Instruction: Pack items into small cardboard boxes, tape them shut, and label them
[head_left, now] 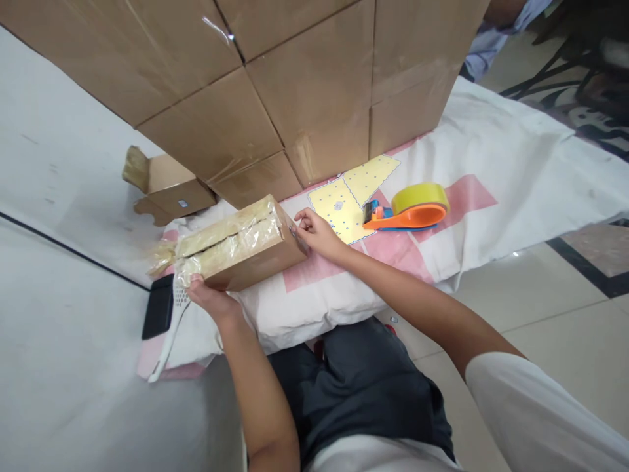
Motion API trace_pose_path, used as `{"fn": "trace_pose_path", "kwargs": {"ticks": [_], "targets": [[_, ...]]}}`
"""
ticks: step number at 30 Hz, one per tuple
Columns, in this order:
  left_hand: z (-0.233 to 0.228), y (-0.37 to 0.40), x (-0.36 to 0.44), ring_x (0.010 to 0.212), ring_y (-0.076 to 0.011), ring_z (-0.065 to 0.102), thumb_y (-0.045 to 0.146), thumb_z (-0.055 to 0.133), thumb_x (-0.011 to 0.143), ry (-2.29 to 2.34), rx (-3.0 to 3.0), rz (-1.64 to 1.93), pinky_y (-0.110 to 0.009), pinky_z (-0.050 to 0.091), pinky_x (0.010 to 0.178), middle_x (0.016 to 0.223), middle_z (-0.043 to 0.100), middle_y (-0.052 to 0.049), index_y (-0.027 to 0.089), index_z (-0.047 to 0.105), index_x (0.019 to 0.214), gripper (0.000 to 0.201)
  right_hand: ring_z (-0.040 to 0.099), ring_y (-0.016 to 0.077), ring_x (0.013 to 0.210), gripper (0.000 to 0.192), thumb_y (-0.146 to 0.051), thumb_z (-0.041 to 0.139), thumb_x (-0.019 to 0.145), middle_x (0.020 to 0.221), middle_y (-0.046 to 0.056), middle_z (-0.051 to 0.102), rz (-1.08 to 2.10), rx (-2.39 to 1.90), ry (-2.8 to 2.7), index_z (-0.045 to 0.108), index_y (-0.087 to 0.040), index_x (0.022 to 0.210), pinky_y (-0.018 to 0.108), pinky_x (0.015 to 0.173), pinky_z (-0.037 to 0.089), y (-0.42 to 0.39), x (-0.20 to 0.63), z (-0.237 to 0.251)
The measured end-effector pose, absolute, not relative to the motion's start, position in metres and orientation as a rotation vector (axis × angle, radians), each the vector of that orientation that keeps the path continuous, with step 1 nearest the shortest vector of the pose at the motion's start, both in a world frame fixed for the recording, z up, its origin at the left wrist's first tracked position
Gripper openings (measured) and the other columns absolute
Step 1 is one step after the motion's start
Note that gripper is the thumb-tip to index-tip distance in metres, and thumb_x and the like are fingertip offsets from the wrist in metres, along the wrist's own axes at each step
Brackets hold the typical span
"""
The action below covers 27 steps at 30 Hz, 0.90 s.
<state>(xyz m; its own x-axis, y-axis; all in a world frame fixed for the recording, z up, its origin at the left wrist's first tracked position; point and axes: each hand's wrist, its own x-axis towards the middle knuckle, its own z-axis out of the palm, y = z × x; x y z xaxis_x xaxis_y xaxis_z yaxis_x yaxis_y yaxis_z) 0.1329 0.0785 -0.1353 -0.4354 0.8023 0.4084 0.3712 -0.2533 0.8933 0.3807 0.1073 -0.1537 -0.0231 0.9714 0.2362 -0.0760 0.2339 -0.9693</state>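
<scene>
A brown cardboard box (pixel 255 262) lies on the cloth, its top covered with shiny, wrinkled packing tape. My left hand (pixel 213 298) grips the box at its near left corner, thumb on the edge and the other fingers mostly hidden. At the right end of the box, my right hand (pixel 317 233) has its fingertips pinched together against the end face. A small pale spot shows by those fingertips; whether they hold it is too small to tell. To the right of that hand, an orange and blue tape dispenser (pixel 407 216) carries a roll of yellow tape (pixel 422 195).
Large cardboard cartons (pixel 319 98) are stacked along the back. An opened small box (pixel 171 190) sits at the left by the white wall (pixel 59 196). A dark phone-like slab (pixel 158 308) and a white perforated swatter (pixel 171 337) lie near left. Another person's arm (pixel 506 12) shows top right.
</scene>
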Motion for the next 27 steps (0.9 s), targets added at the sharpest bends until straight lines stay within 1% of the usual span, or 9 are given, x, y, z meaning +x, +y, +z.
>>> {"fn": "trace_pose_path", "kwargs": {"ticks": [2,4,6,9,12,15,21,23,27], "targets": [[-0.131,0.077,0.139,0.120,-0.0230,0.056,0.037,0.032,0.090,1.658,1.223,1.897,-0.039,0.045,0.106,0.123,0.060,-0.007,0.015,0.045,0.128,0.046,0.042,0.0113,0.055,0.013,-0.032,0.062,0.083,0.058,-0.008,0.044,1.080,-0.985,-1.235,0.060,-0.020,0.087,0.025,0.056,0.032,0.103,0.381,-0.153],[-0.126,0.076,0.144,0.117,-0.0220,0.059,0.035,0.038,0.086,1.639,1.150,1.955,-0.037,0.047,0.105,0.121,0.062,-0.007,0.015,0.050,0.125,0.045,0.041,0.0112,0.053,0.018,-0.034,0.062,0.082,0.056,-0.006,0.046,1.097,-0.997,-1.223,0.068,-0.018,0.085,0.025,0.054,0.031,0.097,0.382,-0.152],[-0.124,0.075,0.146,0.119,-0.0216,0.058,0.036,0.039,0.085,1.621,1.133,1.965,-0.036,0.046,0.105,0.123,0.062,-0.008,0.015,0.053,0.125,0.046,0.045,0.0118,0.054,0.025,-0.036,0.061,0.081,0.057,-0.004,0.053,1.103,-1.009,-1.228,0.074,-0.016,0.089,0.026,0.054,0.033,0.091,0.382,-0.153],[-0.126,0.076,0.143,0.121,-0.0225,0.057,0.038,0.042,0.084,1.627,1.040,1.969,-0.038,0.045,0.106,0.124,0.061,-0.010,0.014,0.053,0.125,0.049,0.049,0.0122,0.055,0.025,-0.031,0.062,0.078,0.059,-0.001,0.059,1.019,-1.022,-1.259,0.078,-0.015,0.088,0.026,0.056,0.037,0.082,0.382,-0.155],[-0.132,0.079,0.137,0.121,-0.0232,0.056,0.041,0.043,0.085,1.588,1.071,1.965,-0.040,0.044,0.108,0.122,0.061,-0.009,0.015,0.055,0.121,0.047,0.049,0.0112,0.053,0.025,-0.025,0.061,0.075,0.056,-0.001,0.058,0.869,-1.016,-1.308,0.080,-0.014,0.085,0.025,0.056,0.039,0.076,0.380,-0.157],[-0.135,0.081,0.132,0.120,-0.0231,0.056,0.043,0.045,0.086,1.499,1.122,1.980,-0.040,0.043,0.108,0.121,0.059,-0.009,0.016,0.056,0.119,0.044,0.046,0.0097,0.051,0.026,-0.024,0.061,0.076,0.052,-0.002,0.054,0.771,-1.010,-1.342,0.081,-0.012,0.085,0.023,0.054,0.038,0.072,0.378,-0.160],[-0.137,0.080,0.132,0.119,-0.0217,0.057,0.041,0.047,0.086,1.484,1.015,1.967,-0.038,0.046,0.105,0.121,0.060,-0.007,0.018,0.056,0.124,0.045,0.044,0.0094,0.049,0.032,-0.030,0.061,0.077,0.051,-0.002,0.055,0.945,-1.030,-1.337,0.082,-0.012,0.092,0.022,0.049,0.034,0.072,0.379,-0.160],[-0.138,0.080,0.131,0.119,-0.0217,0.057,0.041,0.047,0.086,1.492,1.017,1.957,-0.038,0.047,0.104,0.121,0.060,-0.007,0.019,0.055,0.124,0.045,0.044,0.0095,0.049,0.031,-0.030,0.062,0.076,0.051,-0.001,0.056,0.981,-1.034,-1.324,0.083,-0.012,0.091,0.023,0.049,0.033,0.072,0.382,-0.158],[-0.138,0.080,0.131,0.120,-0.0218,0.056,0.040,0.046,0.086,1.494,1.010,1.967,-0.038,0.046,0.105,0.122,0.060,-0.007,0.018,0.055,0.124,0.044,0.045,0.0093,0.049,0.025,-0.026,0.063,0.072,0.051,-0.001,0.057,0.951,-1.052,-1.287,0.082,-0.013,0.081,0.022,0.050,0.035,0.071,0.384,-0.154]]}}
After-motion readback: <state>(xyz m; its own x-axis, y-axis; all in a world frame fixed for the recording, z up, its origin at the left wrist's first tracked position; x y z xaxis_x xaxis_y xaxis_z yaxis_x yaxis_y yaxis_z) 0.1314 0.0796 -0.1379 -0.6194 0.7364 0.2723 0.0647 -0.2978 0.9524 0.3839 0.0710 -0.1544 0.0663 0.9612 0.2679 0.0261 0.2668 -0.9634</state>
